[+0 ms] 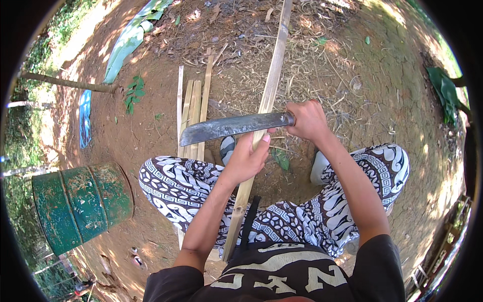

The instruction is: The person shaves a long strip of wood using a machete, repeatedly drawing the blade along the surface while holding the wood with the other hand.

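A long bamboo strip (271,83) runs from near my waist up past the top of the view, slanting to the right. My left hand (247,158) is closed around it, thumb on its upper face. My right hand (308,120) grips the handle of a machete (226,127), whose wide, worn grey blade lies across the bamboo strip just beyond my left fingers and points left. Most of the handle is hidden in my right fist. Several split bamboo strips (195,108) lie on the ground left of the blade, partly beneath it.
Thin shavings (322,85) litter the brown earth ahead. A rusty green drum (83,204) stands at the left, below a blue piece of material (85,118). A thin branch (68,82) and a large pale green leaf (130,43) are farther left. My patterned trouser legs (183,183) flank the bamboo.
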Demonstrator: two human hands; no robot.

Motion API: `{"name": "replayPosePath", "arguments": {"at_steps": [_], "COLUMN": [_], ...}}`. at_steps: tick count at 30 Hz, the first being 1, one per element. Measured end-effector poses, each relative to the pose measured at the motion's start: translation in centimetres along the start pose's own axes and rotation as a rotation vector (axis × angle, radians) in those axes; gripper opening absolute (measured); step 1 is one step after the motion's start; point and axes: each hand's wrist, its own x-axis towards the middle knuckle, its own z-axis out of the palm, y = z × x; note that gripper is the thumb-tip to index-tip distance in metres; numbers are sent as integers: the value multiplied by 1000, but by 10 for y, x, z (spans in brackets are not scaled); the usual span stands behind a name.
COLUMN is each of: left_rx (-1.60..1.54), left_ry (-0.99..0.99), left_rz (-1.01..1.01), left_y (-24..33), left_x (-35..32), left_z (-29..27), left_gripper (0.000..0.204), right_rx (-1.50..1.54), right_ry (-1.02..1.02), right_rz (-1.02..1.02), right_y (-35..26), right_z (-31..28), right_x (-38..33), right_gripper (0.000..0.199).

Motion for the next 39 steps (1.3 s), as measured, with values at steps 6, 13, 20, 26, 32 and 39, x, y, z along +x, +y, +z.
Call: {"name": "replayPosePath", "arguments": {"at_steps": [6, 13, 20, 26, 32, 39], "left_rx": [-24, -149, -37, 135, 201, 102], "left_ry": [10, 24, 97, 125, 145, 19], "left_rz": [-92, -40, -22, 29, 57, -76], "left_y": [-1, 17, 8, -3, -18, -13], "left_x": [-5, 7, 7, 6, 6, -10], "left_z": [-4, -20, -18, -6, -8, 0], "left_gripper": [29, 34, 38, 33, 30, 36], "right_rx": [-87, 8, 137, 70, 30, -88], "right_ry": [29, 259, -143, -58, 12, 117], "right_rz": [462, 799, 255, 14, -25, 835], "right_y": [71, 94, -16, -29, -5, 108], "right_z": [5, -37, -17, -1, 11, -29], "right_x": [7, 21, 2, -7, -3, 21], "right_gripper": [21, 30, 11, 12, 15, 29]}}
